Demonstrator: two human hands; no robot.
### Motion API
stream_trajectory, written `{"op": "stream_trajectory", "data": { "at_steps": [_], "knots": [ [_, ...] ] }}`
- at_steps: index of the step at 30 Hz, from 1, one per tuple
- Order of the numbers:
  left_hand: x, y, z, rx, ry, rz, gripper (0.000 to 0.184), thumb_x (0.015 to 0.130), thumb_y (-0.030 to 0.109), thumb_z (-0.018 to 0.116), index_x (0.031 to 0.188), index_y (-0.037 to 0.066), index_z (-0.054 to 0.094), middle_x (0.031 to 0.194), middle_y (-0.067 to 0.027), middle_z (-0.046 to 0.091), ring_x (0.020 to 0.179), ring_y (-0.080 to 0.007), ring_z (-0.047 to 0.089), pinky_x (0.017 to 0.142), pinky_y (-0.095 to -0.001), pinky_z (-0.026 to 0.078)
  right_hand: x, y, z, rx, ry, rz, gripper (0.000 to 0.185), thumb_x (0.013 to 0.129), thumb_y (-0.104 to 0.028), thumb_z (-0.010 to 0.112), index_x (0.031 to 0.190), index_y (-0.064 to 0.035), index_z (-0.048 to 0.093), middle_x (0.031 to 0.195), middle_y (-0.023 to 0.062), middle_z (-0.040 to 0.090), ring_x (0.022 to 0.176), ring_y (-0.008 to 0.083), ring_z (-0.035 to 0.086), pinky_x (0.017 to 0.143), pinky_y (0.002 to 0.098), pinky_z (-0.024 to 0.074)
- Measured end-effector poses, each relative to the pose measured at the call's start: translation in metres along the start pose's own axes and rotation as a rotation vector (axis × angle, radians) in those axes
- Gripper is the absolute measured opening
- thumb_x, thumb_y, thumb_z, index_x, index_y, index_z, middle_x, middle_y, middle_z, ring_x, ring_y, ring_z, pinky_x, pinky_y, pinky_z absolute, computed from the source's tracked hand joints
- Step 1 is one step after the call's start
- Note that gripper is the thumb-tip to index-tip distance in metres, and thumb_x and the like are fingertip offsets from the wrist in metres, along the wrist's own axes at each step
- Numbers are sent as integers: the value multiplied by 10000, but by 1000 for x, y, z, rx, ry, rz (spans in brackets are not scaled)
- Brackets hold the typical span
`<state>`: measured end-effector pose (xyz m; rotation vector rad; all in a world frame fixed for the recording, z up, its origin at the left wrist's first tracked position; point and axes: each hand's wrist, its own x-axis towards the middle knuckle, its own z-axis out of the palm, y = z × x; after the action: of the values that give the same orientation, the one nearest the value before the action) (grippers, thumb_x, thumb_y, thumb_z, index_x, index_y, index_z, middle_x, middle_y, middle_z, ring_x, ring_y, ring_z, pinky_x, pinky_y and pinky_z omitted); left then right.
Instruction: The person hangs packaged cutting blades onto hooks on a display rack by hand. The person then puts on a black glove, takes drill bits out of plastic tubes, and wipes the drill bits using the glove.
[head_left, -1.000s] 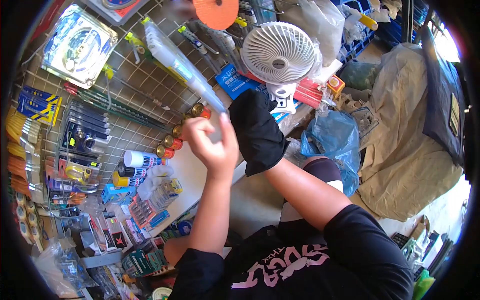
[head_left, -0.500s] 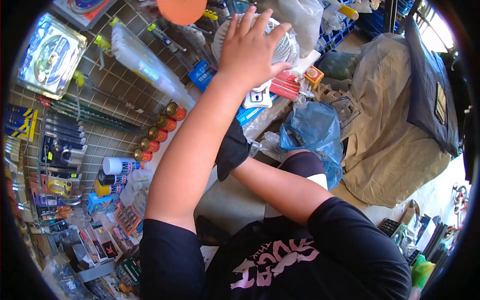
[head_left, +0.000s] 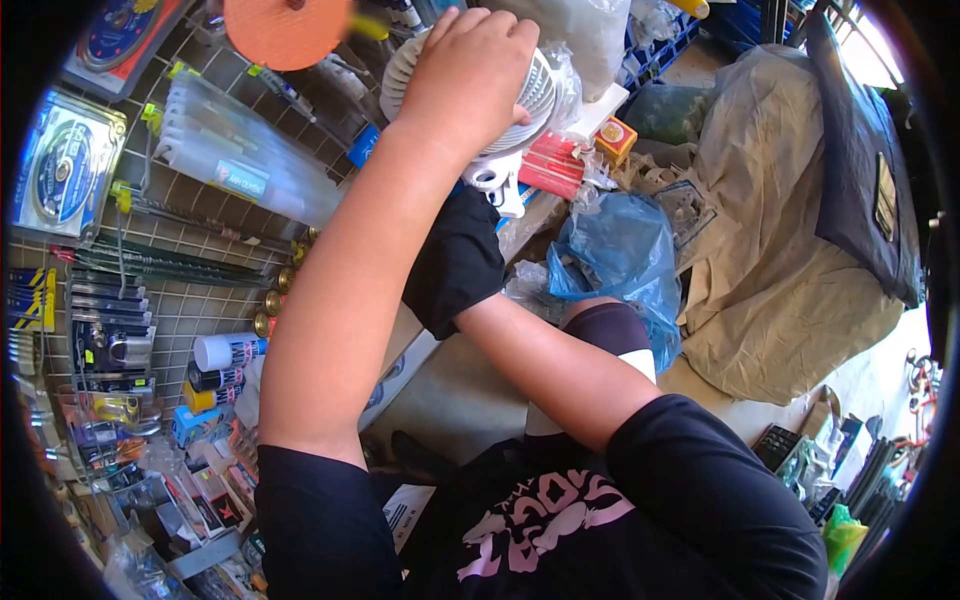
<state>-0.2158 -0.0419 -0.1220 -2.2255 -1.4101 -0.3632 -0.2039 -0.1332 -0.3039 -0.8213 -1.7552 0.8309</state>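
A small white fan (head_left: 545,90) with a round, ribbed grille stands at the top centre, its white base (head_left: 495,180) below. My left hand (head_left: 470,85) lies over the top of the grille, fingers bent around it and thumb on the near side. A black cloth or loose glove (head_left: 455,260) covers my right hand beside the fan's base. The fingers of that hand are hidden, so their grip does not show.
On the left, a wire rack (head_left: 190,260) carries packaged tools and an orange disc (head_left: 285,25). Spray cans (head_left: 225,352) line its foot. Right of the fan are a red packet (head_left: 552,165), a small orange box (head_left: 614,138), a blue plastic bag (head_left: 620,265) and a brown cover (head_left: 770,240).
My left hand has come down onto the fan, its spread fingers now bent over the grille. My covered right hand has moved up and slightly left, toward the base. The view has shifted.
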Motion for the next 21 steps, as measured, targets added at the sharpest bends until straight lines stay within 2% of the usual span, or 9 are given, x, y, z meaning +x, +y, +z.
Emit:
{"op": "stream_trajectory", "data": {
  "at_steps": [5,11,21],
  "knots": [
    [3,3,1,-24,51,52,665,645,216,897,1222,72,600,1254,-115,642,1252,-296,561,1134,-443,378,1,3,-2,15,-14,0,246,988,-73,465,1215,-44,556,1141,139,590,1105,289,538,957,378,450],
    [9,0,-2,-118,11,66,549,682,174,868,1163,62,627,1198,-135,664,1179,-321,605,1111,-443,409,2,5,-4,19,-14,9,244,983,-85,471,1208,-46,558,1135,137,593,1099,289,540,951,380,450],
    [7,4,-2,-159,25,126,578,662,169,870,1177,51,637,1194,-139,663,1177,-312,602,1103,-436,421,-1,4,-2,4,-11,29,242,975,-105,482,1196,-48,563,1124,134,596,1089,289,545,942,383,452]
  ]
}}
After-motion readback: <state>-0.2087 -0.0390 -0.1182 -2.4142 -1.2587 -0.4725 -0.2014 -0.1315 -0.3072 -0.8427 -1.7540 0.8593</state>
